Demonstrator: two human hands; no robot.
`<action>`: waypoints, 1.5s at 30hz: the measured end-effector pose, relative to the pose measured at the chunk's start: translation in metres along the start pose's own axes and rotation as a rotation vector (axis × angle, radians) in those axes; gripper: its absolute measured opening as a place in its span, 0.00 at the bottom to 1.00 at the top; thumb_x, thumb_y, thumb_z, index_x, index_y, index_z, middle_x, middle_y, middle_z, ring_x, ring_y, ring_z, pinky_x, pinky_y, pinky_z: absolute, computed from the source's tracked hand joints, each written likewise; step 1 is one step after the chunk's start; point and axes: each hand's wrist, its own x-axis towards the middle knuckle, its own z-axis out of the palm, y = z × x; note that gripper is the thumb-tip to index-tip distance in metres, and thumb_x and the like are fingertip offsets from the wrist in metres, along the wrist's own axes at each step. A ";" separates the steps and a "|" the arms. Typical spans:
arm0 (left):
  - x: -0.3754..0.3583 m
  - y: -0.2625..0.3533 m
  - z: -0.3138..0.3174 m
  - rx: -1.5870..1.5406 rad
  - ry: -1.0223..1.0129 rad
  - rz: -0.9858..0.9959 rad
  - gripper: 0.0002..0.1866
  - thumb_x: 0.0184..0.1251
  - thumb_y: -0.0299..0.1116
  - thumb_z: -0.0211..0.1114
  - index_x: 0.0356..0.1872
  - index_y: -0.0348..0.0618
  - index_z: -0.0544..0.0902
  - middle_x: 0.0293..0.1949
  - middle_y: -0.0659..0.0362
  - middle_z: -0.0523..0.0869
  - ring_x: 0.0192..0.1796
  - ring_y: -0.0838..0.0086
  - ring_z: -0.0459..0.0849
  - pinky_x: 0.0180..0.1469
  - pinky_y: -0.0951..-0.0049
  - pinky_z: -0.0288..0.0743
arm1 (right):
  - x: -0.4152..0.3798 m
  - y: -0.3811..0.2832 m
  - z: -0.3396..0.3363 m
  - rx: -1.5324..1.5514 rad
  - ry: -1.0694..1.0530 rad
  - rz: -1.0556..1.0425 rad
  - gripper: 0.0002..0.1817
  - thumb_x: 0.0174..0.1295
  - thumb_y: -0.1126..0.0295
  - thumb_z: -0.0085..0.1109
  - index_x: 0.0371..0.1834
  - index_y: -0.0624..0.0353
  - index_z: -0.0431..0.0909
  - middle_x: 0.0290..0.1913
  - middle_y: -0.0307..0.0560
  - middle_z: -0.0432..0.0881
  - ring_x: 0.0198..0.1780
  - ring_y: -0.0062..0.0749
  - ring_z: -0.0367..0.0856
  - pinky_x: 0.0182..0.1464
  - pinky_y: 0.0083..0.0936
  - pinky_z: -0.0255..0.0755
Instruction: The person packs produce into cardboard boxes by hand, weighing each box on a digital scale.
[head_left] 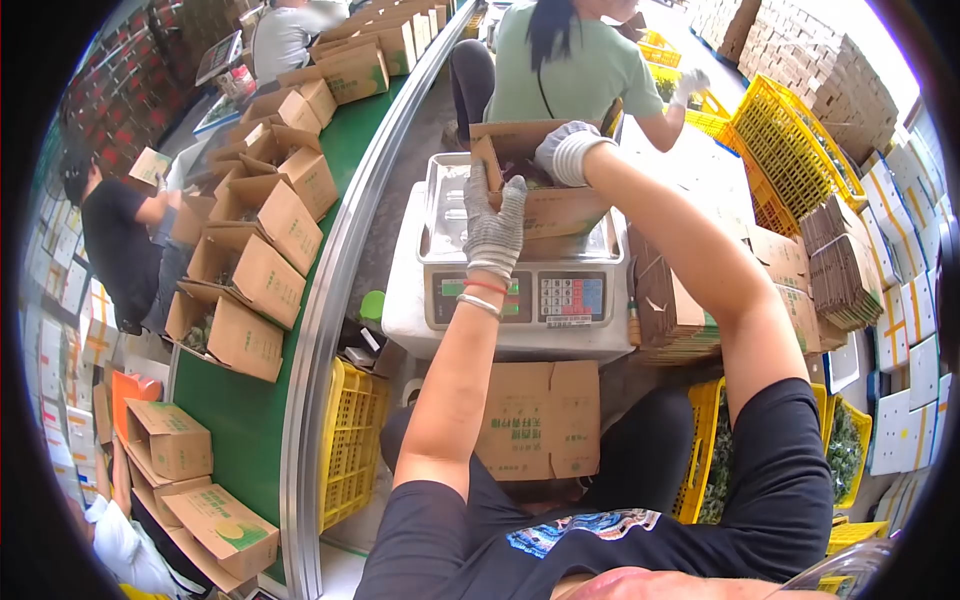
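Observation:
An open cardboard box (560, 212) stands on the pan of a digital scale (520, 297) in front of me. Its inside is dark, with only a little of the contents showing. My left hand (493, 225), in a grey-white knit glove, grips the box's near left corner, the thumb on its front. Gloved as well, my right hand (570, 152) reaches over the right rim into the box; its fingers are mostly hidden there. A closed flat carton (540, 420) with green print lies between my legs, below the white scale table (405, 300).
Left of me runs a green conveyor (245, 420) with a metal rail, carrying several open boxes (255, 270). Flattened cartons (690, 320) are stacked at right, near yellow crates (790, 150). A co-worker in a light green shirt (560, 70) sits just ahead.

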 end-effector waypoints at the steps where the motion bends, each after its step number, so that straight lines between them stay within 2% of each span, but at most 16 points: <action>1: 0.002 -0.002 -0.001 -0.016 0.002 0.019 0.38 0.62 0.44 0.65 0.68 0.37 0.60 0.58 0.50 0.70 0.58 0.66 0.72 0.60 0.69 0.68 | 0.008 -0.001 0.002 -0.029 -0.013 0.003 0.13 0.58 0.66 0.55 0.44 0.52 0.84 0.43 0.50 0.85 0.47 0.42 0.84 0.48 0.36 0.77; 4: 0.002 -0.008 -0.001 0.016 0.032 0.044 0.39 0.63 0.46 0.64 0.69 0.38 0.59 0.54 0.54 0.74 0.53 0.72 0.74 0.55 0.73 0.70 | 0.019 -0.002 0.004 -0.083 -0.021 0.019 0.13 0.56 0.66 0.56 0.43 0.51 0.85 0.43 0.50 0.85 0.47 0.42 0.84 0.47 0.35 0.77; 8: 0.003 -0.008 0.000 -0.025 0.040 0.006 0.39 0.60 0.44 0.67 0.67 0.34 0.60 0.59 0.48 0.68 0.60 0.64 0.70 0.61 0.68 0.66 | -0.023 0.008 -0.037 0.129 0.050 0.007 0.35 0.33 0.58 0.75 0.50 0.50 0.74 0.41 0.48 0.84 0.44 0.45 0.83 0.45 0.37 0.76; 11: 0.005 -0.007 -0.001 0.018 0.030 0.047 0.38 0.61 0.43 0.67 0.66 0.34 0.61 0.58 0.48 0.69 0.59 0.64 0.71 0.60 0.68 0.67 | -0.014 0.002 -0.035 0.248 0.260 -0.069 0.33 0.36 0.60 0.73 0.50 0.51 0.73 0.41 0.50 0.83 0.44 0.48 0.83 0.45 0.39 0.76; 12: 0.005 -0.006 -0.001 0.011 0.040 0.035 0.37 0.61 0.42 0.67 0.66 0.33 0.61 0.58 0.48 0.69 0.59 0.64 0.71 0.60 0.68 0.67 | -0.003 0.000 -0.027 0.321 0.333 -0.091 0.26 0.46 0.66 0.67 0.51 0.52 0.72 0.41 0.52 0.83 0.45 0.50 0.82 0.45 0.39 0.76; 16: 0.007 0.000 -0.005 -0.022 -0.006 -0.013 0.37 0.62 0.42 0.66 0.66 0.33 0.61 0.58 0.49 0.69 0.59 0.64 0.71 0.60 0.68 0.67 | 0.008 -0.014 -0.010 0.342 0.373 -0.132 0.17 0.59 0.73 0.54 0.53 0.52 0.72 0.40 0.53 0.83 0.46 0.48 0.82 0.48 0.34 0.75; 18: 0.007 -0.009 -0.001 0.060 0.044 0.061 0.36 0.64 0.45 0.63 0.68 0.36 0.60 0.57 0.51 0.72 0.56 0.67 0.73 0.58 0.70 0.68 | 0.029 0.000 0.004 0.788 0.079 -0.177 0.19 0.59 0.70 0.57 0.55 0.51 0.71 0.42 0.52 0.83 0.46 0.46 0.81 0.49 0.32 0.75; 20: 0.005 -0.013 0.000 0.100 0.063 0.110 0.36 0.65 0.46 0.61 0.68 0.38 0.60 0.56 0.52 0.74 0.55 0.69 0.74 0.58 0.71 0.69 | 0.016 0.000 -0.021 0.446 0.056 -0.292 0.23 0.57 0.64 0.62 0.57 0.50 0.71 0.45 0.48 0.83 0.46 0.43 0.80 0.51 0.29 0.74; 23: 0.003 -0.005 -0.003 0.095 0.028 0.106 0.36 0.65 0.47 0.62 0.68 0.39 0.61 0.56 0.52 0.74 0.56 0.68 0.73 0.58 0.71 0.68 | 0.011 -0.009 -0.027 0.458 0.020 -0.265 0.27 0.54 0.61 0.65 0.57 0.51 0.71 0.48 0.48 0.82 0.48 0.44 0.80 0.52 0.31 0.73; 25: 0.003 0.003 -0.007 0.086 -0.019 0.045 0.36 0.64 0.47 0.63 0.68 0.39 0.61 0.57 0.53 0.73 0.56 0.68 0.73 0.58 0.71 0.68 | 0.005 -0.023 -0.019 0.376 0.250 -0.127 0.28 0.51 0.65 0.65 0.58 0.53 0.69 0.49 0.52 0.81 0.52 0.47 0.79 0.54 0.36 0.73; 28: 0.004 -0.007 -0.003 0.029 0.011 0.099 0.36 0.64 0.47 0.63 0.67 0.39 0.61 0.56 0.53 0.73 0.56 0.69 0.73 0.58 0.71 0.68 | 0.005 -0.021 -0.014 0.393 0.250 -0.034 0.28 0.50 0.67 0.65 0.57 0.53 0.69 0.48 0.53 0.82 0.51 0.49 0.80 0.53 0.37 0.73; 31: 0.004 -0.004 -0.003 0.016 0.027 0.067 0.40 0.62 0.47 0.65 0.68 0.37 0.59 0.58 0.46 0.68 0.61 0.60 0.69 0.63 0.66 0.64 | -0.009 -0.001 -0.014 0.327 0.197 0.016 0.30 0.48 0.68 0.67 0.57 0.52 0.68 0.45 0.52 0.82 0.49 0.50 0.81 0.48 0.40 0.76; 35: 0.006 -0.011 0.001 0.198 0.110 0.155 0.34 0.64 0.42 0.63 0.67 0.39 0.62 0.56 0.53 0.72 0.56 0.69 0.72 0.59 0.71 0.68 | -0.026 -0.001 -0.026 0.313 0.123 0.218 0.21 0.54 0.61 0.62 0.49 0.59 0.79 0.46 0.53 0.83 0.50 0.48 0.82 0.50 0.37 0.76; 39: 0.012 -0.012 -0.001 0.229 0.080 0.236 0.34 0.64 0.38 0.62 0.69 0.40 0.61 0.61 0.50 0.69 0.60 0.66 0.71 0.62 0.71 0.65 | -0.006 -0.005 -0.001 0.450 0.150 0.202 0.28 0.51 0.47 0.63 0.44 0.60 0.81 0.43 0.58 0.83 0.49 0.50 0.81 0.51 0.38 0.75; 43: 0.014 -0.007 -0.006 0.319 0.066 0.340 0.36 0.62 0.48 0.62 0.69 0.48 0.63 0.67 0.38 0.59 0.68 0.49 0.62 0.68 0.62 0.58 | 0.005 -0.004 0.010 0.706 0.241 0.197 0.20 0.48 0.57 0.68 0.42 0.57 0.82 0.41 0.53 0.84 0.45 0.47 0.82 0.49 0.32 0.75; 45: 0.014 -0.005 -0.006 0.323 0.049 0.319 0.35 0.62 0.48 0.62 0.69 0.49 0.63 0.67 0.38 0.59 0.68 0.49 0.62 0.68 0.62 0.58 | 0.004 0.001 0.016 0.714 0.308 0.184 0.17 0.48 0.65 0.67 0.42 0.54 0.82 0.39 0.51 0.85 0.43 0.43 0.83 0.48 0.30 0.75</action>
